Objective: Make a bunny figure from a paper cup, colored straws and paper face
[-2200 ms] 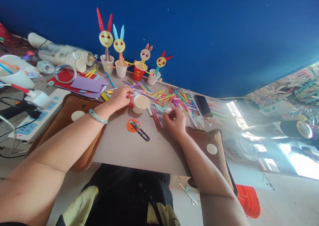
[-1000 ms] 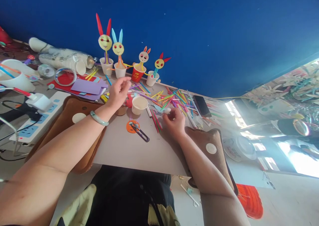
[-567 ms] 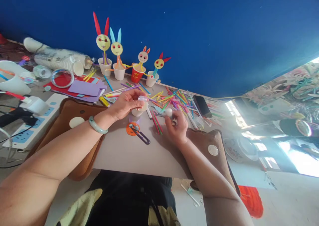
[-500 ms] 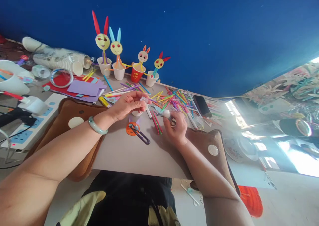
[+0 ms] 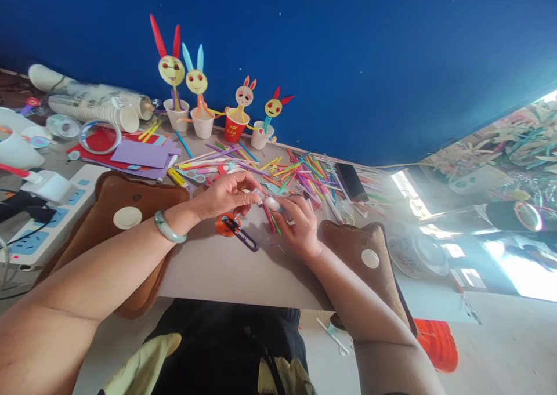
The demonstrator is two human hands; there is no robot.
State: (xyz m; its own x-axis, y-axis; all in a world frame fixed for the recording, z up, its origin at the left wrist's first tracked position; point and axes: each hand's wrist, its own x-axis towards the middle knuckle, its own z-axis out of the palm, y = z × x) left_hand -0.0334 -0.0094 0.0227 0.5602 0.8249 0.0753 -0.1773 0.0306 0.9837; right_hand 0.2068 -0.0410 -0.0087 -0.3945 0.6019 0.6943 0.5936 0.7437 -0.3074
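The left hand [image 5: 224,195] is partly closed, thumb and fingers pinching a small clear cap [image 5: 258,196] at its fingertips. Facing it, the right hand [image 5: 300,227] is curled around a small white-topped bottle [image 5: 272,203], the body mostly hidden by the fingers; the white top points at the clear cap, just beside it. Whether the two pieces touch is too small to tell.

Below the left hand, an orange paper disc [image 5: 223,227] lies on the desk [image 5: 209,276], with dark thread snips [image 5: 246,238] lying across it. Red and green sticks show between the hands, partly covered by the right one. Beyond both hands spreads a loose heap of coloured sticks [image 5: 300,171], and a black phone [image 5: 352,181] lies past the right hand, farther to its right. A yellow marker [image 5: 177,178] is just beyond the left hand, with purple paper [image 5: 143,153] farther left.

Behind the hands, four rabbit figures stand in a row in paper cups, three white and one red paper cup [image 5: 235,129]. A brown cushion [image 5: 134,192] lies under the left forearm, and another brown cushion [image 5: 357,241] sits right of the right hand.
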